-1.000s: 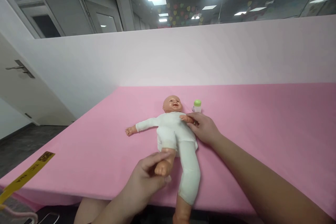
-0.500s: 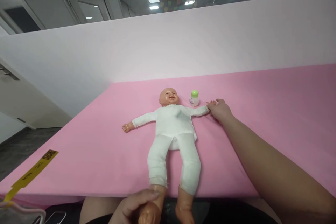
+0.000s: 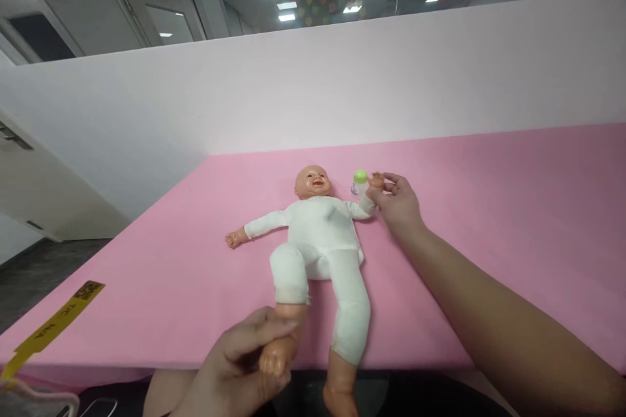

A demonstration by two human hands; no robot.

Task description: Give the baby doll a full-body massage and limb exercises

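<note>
A baby doll (image 3: 320, 228) with a white cloth body lies on its back on the pink table (image 3: 171, 260), head toward the white wall. My left hand (image 3: 239, 358) is closed around its foot on the left side of the view, and that leg is bent at the knee. Thumb and fingers of my right hand (image 3: 398, 205) grip the doll's hand on the right side, holding that forearm raised. Just behind the raised doll hand stands a small baby bottle (image 3: 360, 181) with a green cap, partly hidden. The doll's other leg hangs over the table's near edge.
A white wall (image 3: 342, 91) runs along the table's far side, with glass above it. A yellow tag (image 3: 59, 322) hangs at the lower left, near a pale pink cord or rim. Beyond the left edge are a door and dark floor.
My left hand has lifted the doll's foot up and away from me, bending the knee. My right hand has raised the doll's hand and moved it left, toward the bottle.
</note>
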